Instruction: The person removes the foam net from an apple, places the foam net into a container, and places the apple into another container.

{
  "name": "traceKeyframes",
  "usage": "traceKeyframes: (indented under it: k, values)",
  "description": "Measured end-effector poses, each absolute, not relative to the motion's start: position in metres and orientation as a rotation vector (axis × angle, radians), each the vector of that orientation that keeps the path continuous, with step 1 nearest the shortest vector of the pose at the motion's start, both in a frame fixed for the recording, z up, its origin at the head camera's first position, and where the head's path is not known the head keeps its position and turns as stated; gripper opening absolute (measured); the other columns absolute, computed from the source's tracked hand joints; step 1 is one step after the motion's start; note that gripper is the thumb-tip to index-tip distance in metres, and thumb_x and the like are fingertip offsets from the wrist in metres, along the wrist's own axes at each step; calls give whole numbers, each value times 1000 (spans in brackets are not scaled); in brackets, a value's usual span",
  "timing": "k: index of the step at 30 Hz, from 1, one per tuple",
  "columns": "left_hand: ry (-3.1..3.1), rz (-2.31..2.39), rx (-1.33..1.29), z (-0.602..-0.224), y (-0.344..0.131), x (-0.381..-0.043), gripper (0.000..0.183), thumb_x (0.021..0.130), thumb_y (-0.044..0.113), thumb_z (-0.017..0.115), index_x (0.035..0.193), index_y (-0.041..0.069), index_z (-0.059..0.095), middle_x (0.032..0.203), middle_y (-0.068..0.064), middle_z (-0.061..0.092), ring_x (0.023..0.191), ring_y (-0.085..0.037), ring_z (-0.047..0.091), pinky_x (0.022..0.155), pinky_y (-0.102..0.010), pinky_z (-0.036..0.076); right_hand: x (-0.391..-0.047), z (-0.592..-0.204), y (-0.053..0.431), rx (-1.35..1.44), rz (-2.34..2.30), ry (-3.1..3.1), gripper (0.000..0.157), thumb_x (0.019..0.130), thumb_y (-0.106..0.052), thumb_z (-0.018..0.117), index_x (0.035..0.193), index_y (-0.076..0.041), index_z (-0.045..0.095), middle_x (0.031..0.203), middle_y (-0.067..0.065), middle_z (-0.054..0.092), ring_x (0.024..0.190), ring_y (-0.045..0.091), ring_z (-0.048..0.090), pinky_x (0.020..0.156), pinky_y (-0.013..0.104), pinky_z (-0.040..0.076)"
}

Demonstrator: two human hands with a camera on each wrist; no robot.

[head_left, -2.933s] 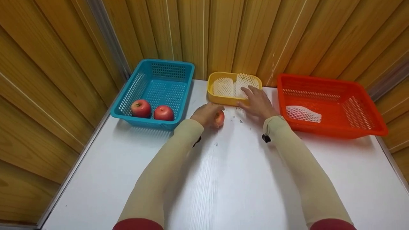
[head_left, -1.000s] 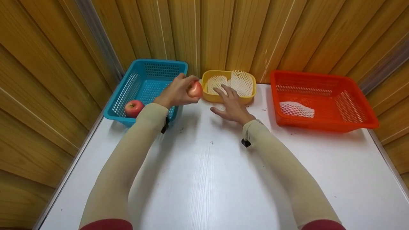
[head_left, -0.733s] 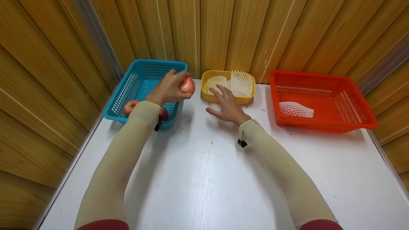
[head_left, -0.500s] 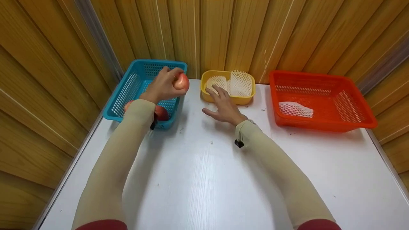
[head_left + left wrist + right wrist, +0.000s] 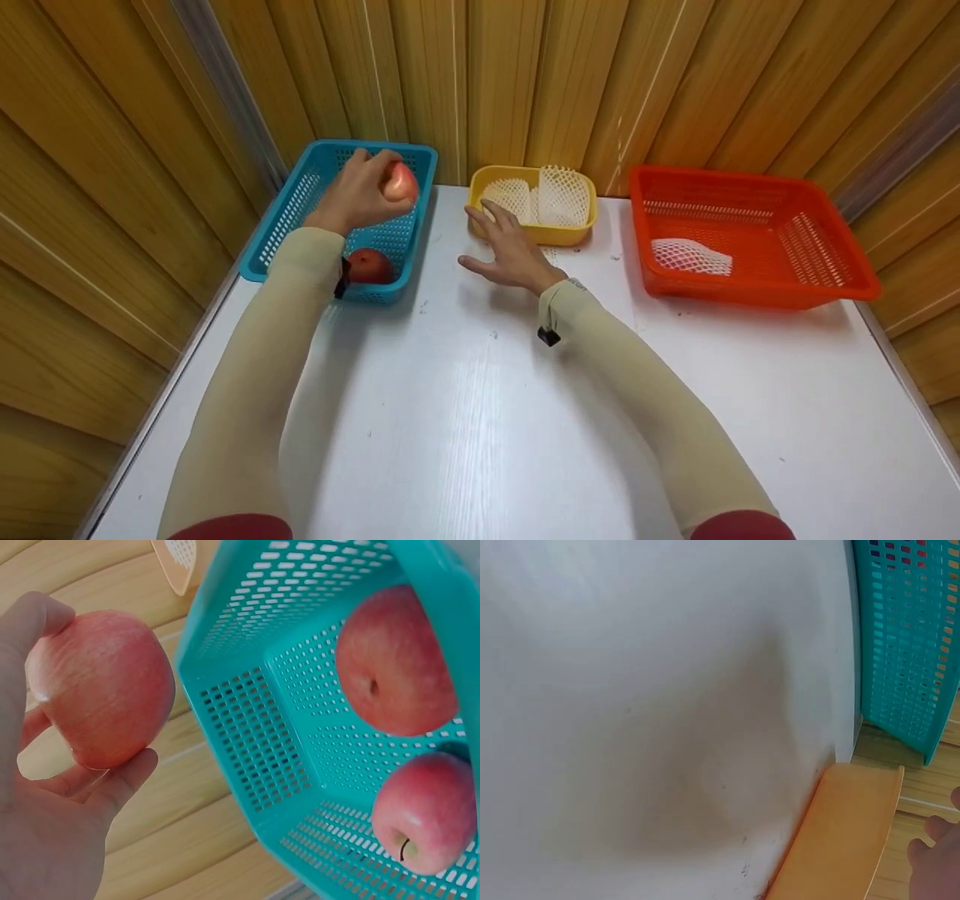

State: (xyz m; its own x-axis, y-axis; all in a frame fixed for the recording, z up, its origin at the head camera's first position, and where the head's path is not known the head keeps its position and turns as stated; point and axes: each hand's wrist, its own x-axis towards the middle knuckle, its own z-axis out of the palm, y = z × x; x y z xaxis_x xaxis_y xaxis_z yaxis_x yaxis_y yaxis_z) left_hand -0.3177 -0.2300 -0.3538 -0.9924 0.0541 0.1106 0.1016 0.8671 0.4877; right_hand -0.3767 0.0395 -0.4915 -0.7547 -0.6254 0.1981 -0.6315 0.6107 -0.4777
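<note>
My left hand (image 5: 355, 193) grips a red apple (image 5: 400, 182) between thumb and fingers, above the blue basket (image 5: 426, 217). In the left wrist view the held apple (image 5: 105, 690) is apart from the basket wall. Two more apples lie in that basket: one with a stem (image 5: 424, 814) and a larger-looking one (image 5: 395, 664); the head view shows only one of them (image 5: 370, 266), the forearm hiding the other. My right hand (image 5: 511, 253), fingers spread and holding nothing, hovers before the yellow container (image 5: 532, 234), in which white foam nets (image 5: 564, 199) lie.
A red basket (image 5: 757, 292) stands at the right, with a net-wrapped fruit (image 5: 690, 256) inside. All containers rest on a white table (image 5: 465, 420) near the wooden plank wall (image 5: 502, 82) at the back.
My left hand lifted the apple from the table and carried it left over the blue basket. The right hand moved left, away from the foam nets, staying spread.
</note>
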Motion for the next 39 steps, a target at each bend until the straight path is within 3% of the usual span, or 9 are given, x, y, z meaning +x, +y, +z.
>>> traceKeyframes:
  k: [10, 17, 26, 33, 39]
  values:
    - [-2962, -787, -75, -352, -249, -314, 71, 86, 29, 80, 148, 18, 49, 139, -15, 48, 125, -31, 45, 93, -49, 54, -365, -479, 14, 1153, 932, -2816, 93, 89, -71, 61, 164, -36, 19, 172, -4, 6, 156, 26, 12, 121, 57, 27]
    - [-2993, -773, -31, -352, -263, -313, 71, 86, 31, 78, 149, 16, 47, 139, -17, 47, 123, -33, 44, 95, -52, 52, -357, -471, -4, 1179, 930, -2830, 94, 87, -74, 60, 163, -43, 14, 172, -8, 4, 157, 24, 13, 117, 58, 33]
    - [-3041, -782, 39, -351, -274, -309, 70, 86, 34, 78, 147, 16, 49, 138, -17, 46, 123, -35, 43, 95, -55, 51, -345, -466, -25, 1254, 864, -2802, 97, 87, -77, 58, 164, -41, 11, 172, -3, 9, 156, 24, 15, 122, 54, 26]
    - [-3047, -709, 53, -353, -278, -307, 68, 86, 37, 72, 146, 14, 49, 136, -19, 48, 120, -37, 44, 94, -58, 49, -337, -465, -33, 1308, 901, -2830, 98, 87, -77, 58, 164, -41, 10, 173, -1, 6, 157, 21, 13, 121, 51, 30]
    - [-3058, -699, 65, -353, -279, -306, 68, 86, 36, 73, 146, 14, 49, 136, -20, 49, 120, -38, 43, 95, -59, 48, -335, -464, -35, 1303, 921, -2885, 100, 87, -77, 59, 165, -35, 14, 173, -4, 5, 157, 19, 10, 121, 49, 29]
